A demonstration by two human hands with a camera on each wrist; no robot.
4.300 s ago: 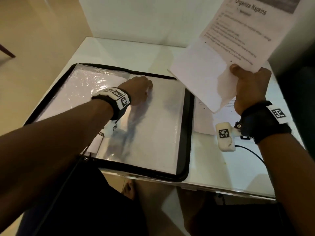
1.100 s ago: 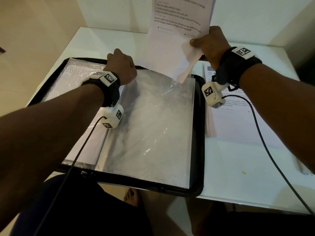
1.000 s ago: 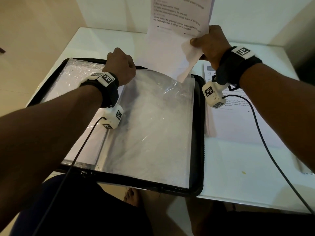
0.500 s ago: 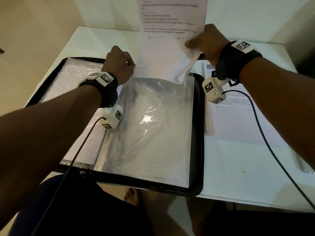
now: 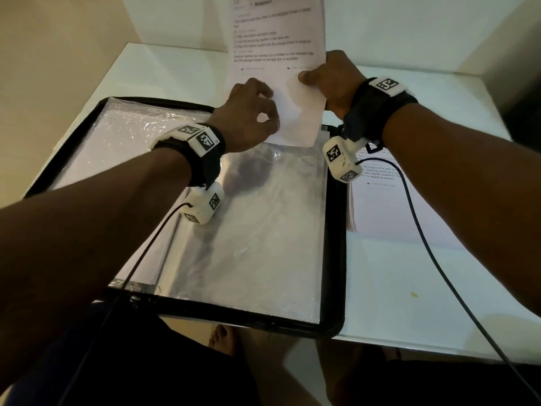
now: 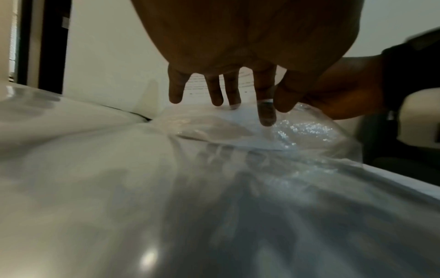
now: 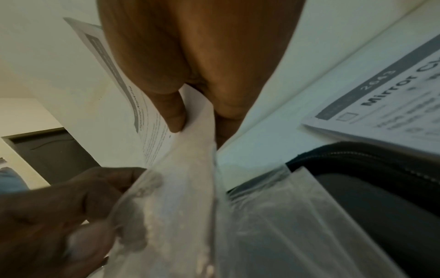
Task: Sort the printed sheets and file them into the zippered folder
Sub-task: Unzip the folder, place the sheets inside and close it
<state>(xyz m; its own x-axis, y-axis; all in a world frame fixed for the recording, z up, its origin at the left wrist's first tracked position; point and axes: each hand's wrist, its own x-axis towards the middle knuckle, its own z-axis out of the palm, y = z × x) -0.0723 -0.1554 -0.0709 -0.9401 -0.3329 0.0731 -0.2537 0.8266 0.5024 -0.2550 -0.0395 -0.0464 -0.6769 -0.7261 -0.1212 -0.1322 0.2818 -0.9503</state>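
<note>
The black zippered folder lies open on the white table, a clear plastic sleeve spread over its right half. My left hand pinches the sleeve's top lip and holds it up off the page; this plastic bulges open. My right hand pinches a printed sheet by its lower right part, thumb in front. The sheet stands almost upright with its bottom edge at the sleeve's mouth. The sheet's printed face shows beside my thumb in the right wrist view.
A stack of printed sheets lies on the table just right of the folder; its top page has a grey header. More sleeves fill the folder's left half. Wrist cables trail toward me. A wall stands behind the table.
My right hand has brought the sheet from the right and lowered it to the sleeve's mouth. My left hand has slid right along the sleeve's top edge and lifted its lip.
</note>
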